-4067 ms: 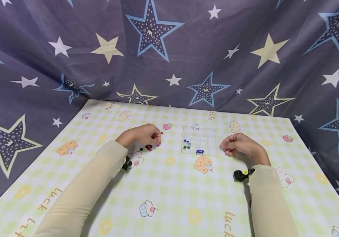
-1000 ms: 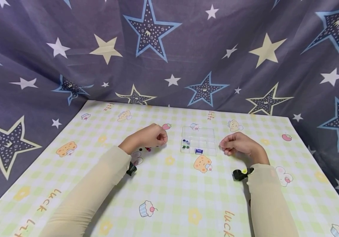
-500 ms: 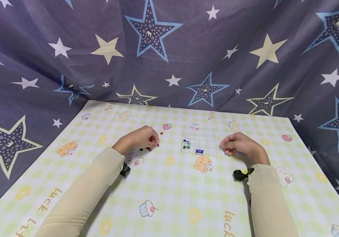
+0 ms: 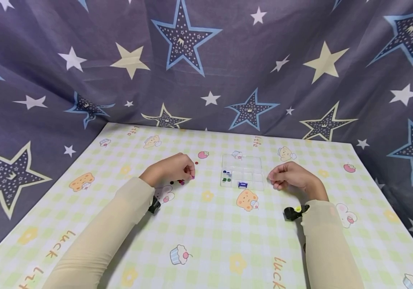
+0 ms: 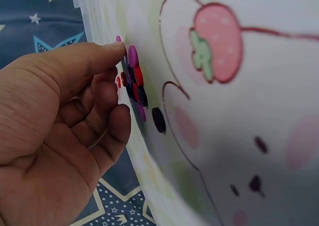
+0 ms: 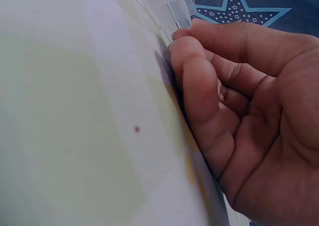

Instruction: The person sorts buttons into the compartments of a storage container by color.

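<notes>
My left hand (image 4: 174, 167) is low over the table at left of centre. Thumb and forefinger pinch a small purple disc (image 5: 118, 38), which shows at the fingertips. Just beyond the curled fingers lies a small pile of red, black and purple discs (image 5: 135, 81), partly covered by the hand in the head view. A single black disc (image 5: 158, 119) lies nearer. My right hand (image 4: 289, 176) rests on the table, fingers loosely curled and holding nothing, its fingertips close beside the right edge of a clear compartment box (image 4: 253, 176).
Blue discs (image 4: 226, 172) and green discs (image 4: 226, 180) sit in the box's left compartments, with a dark blue label (image 4: 242, 185) at its front. The clear lid (image 4: 248, 161) lies open behind it. One red disc (image 4: 197, 163) lies beyond the left hand. A star-printed curtain (image 4: 206, 60) hangs behind.
My left hand was farther right one second ago, covering the lone red disc, then drew back left to the purple disc. The right hand and the box have stayed put.
</notes>
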Action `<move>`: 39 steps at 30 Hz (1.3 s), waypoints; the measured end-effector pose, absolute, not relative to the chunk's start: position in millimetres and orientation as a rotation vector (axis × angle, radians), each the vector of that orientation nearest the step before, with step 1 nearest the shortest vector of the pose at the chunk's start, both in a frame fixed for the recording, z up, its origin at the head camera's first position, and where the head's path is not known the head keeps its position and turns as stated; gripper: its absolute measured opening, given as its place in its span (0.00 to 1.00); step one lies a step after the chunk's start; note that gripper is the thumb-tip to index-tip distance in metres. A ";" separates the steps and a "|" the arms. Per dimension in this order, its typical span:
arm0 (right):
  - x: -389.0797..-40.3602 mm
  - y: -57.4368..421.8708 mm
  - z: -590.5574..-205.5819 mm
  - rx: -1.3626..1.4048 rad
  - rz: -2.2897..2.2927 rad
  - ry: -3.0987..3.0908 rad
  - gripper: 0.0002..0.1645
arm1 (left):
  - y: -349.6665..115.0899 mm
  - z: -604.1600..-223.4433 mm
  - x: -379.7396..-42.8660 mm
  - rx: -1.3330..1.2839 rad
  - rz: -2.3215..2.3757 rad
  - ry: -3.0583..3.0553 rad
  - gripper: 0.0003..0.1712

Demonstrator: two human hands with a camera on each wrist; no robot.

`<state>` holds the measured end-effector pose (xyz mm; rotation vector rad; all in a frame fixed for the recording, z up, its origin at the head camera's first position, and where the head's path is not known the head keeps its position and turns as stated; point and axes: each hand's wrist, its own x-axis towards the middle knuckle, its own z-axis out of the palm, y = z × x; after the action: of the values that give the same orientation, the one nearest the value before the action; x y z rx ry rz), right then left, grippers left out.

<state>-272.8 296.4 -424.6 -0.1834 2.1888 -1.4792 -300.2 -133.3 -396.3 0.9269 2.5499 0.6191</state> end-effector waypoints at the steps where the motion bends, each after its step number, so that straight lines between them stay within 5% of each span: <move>1: -272.7 296.3 -424.3 -0.184 -1.479 2.189 0.16 | -132.7 -395.8 -300.8 0.930 0.608 2.551 0.08; 39: -272.2 295.3 -424.7 -0.172 -1.506 2.178 0.14 | -99.3 -388.7 -307.2 1.095 0.686 2.533 0.07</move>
<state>-272.2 295.3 -424.7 -0.1724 2.1776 -1.5056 -307.2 -99.3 -388.7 1.0947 2.5327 0.6857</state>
